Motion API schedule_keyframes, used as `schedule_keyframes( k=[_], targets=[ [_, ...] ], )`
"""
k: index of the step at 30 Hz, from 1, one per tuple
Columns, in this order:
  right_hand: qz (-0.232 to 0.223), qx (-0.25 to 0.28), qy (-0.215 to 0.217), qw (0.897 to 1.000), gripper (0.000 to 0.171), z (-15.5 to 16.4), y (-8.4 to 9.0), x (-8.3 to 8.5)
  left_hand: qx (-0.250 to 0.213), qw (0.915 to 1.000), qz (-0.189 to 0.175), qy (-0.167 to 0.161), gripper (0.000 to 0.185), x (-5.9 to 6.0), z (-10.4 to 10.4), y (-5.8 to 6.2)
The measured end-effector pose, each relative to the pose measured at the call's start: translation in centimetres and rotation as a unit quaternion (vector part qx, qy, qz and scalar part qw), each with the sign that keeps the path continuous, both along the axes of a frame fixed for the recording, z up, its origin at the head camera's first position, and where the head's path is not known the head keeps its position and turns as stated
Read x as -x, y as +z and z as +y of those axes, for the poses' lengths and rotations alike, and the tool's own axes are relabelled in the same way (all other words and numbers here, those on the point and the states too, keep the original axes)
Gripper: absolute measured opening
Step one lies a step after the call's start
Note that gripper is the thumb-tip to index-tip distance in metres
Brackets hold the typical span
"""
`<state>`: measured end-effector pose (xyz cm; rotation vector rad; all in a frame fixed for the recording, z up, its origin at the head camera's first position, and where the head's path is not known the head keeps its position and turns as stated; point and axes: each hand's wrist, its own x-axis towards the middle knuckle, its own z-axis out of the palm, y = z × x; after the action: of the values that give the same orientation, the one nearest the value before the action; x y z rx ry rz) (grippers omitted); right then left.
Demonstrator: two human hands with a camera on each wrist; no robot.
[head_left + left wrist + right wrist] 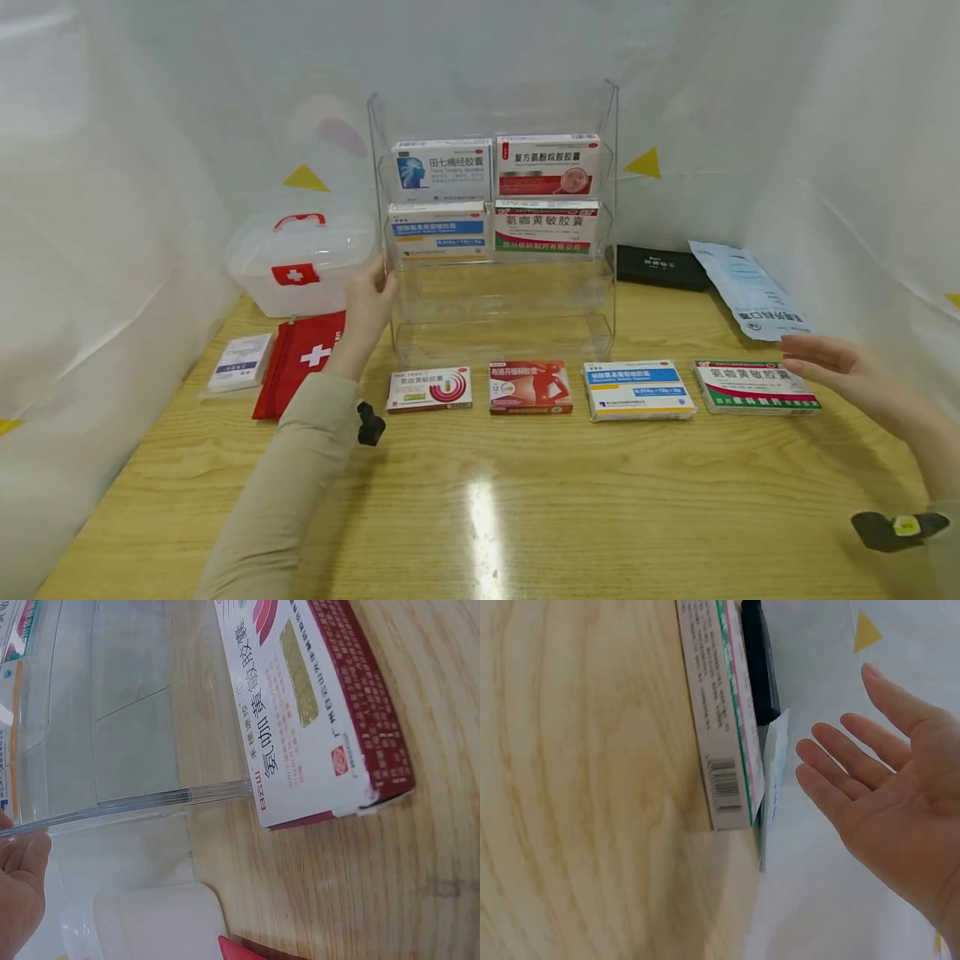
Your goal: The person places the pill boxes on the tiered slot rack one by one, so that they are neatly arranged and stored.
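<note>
A clear acrylic display rack [502, 287] stands mid-table, with medicine boxes on its two upper tiers. My left hand [371, 304] pinches the rack's left side panel; in the left wrist view that hand [22, 881] appears at the panel's edge. With fingers extended, my right hand [855, 375] hovers by the right end of a green-and-white capsule box [757, 388]. The right wrist view shows this hand [900, 780] holding nothing. Also lying before the rack are a white-and-maroon box [430, 390], a red box [529, 387] and a blue-and-white box [639, 390].
Left of the rack are a white first-aid case [300, 258], a red pouch [288, 367] and a small white pack [240, 362]. A black case [660, 268] and a blue mask packet [753, 292] lie at the back right. White sheeting [885, 208] surrounds the table.
</note>
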<state>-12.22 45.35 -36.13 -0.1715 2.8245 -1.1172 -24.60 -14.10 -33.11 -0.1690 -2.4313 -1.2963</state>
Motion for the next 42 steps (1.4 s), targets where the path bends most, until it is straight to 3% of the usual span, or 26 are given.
schedule_keyframes(
  k=[7,13,19,28,35,42],
  targets=[
    [-0.032,-0.028,0.007,0.999,0.06,1.8,-1.9,0.2,-0.001,0.9994,0.032,0.011,0.034,0.0,-0.1,0.2],
    [-0.05,-0.046,0.007,0.998,0.071,2.3,-2.7,0.4,-0.004,0.9996,0.027,0.004,0.036,-0.1,-0.2,-0.1],
    [-0.088,-0.083,0.035,0.992,0.082,2.3,-2.9,0.8,-0.002,0.9998,0.019,0.006,0.038,0.0,-0.1,-0.4],
    [-0.057,-0.086,0.06,0.993,0.085,2.6,-3.4,1.2,-0.003,0.9999,0.014,-0.004,0.039,-0.1,0.1,-0.1],
    [-0.08,-0.091,0.066,0.99,0.087,2.3,-2.7,1.6,0.003,0.9998,0.019,-0.001,0.039,-0.1,0.1,-0.1],
    [-0.05,-0.115,0.075,0.989,0.088,1.9,-2.7,1.7,0.001,0.9999,0.01,0.003,0.039,-0.1,0.1,0.1]
  ],
)
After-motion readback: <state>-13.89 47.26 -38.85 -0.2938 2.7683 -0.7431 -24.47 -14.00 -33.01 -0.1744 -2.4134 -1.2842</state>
